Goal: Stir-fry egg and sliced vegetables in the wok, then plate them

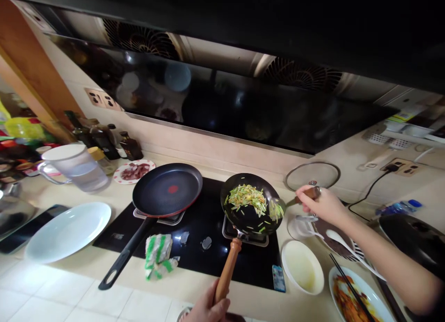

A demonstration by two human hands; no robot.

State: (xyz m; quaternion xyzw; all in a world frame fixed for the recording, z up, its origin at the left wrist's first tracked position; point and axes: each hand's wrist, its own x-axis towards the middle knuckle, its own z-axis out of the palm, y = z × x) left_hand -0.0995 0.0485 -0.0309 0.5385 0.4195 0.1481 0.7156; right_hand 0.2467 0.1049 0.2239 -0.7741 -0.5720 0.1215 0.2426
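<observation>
Head view: the left hand is closed around the round wooden handle of the dark wok, which sits on the right burner of the glossy black cooktop. The right hand is closed on the spatula. Its blade lies in the wok among shredded green-yellow vegetables.

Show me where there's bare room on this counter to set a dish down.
Bare counter lies along the front edge, below the white plate and left of the frying pan handle. A smaller patch of hob lies between the cloth and the wok handle. Right of the hob is crowded: bowl, food plate, spoon.
</observation>
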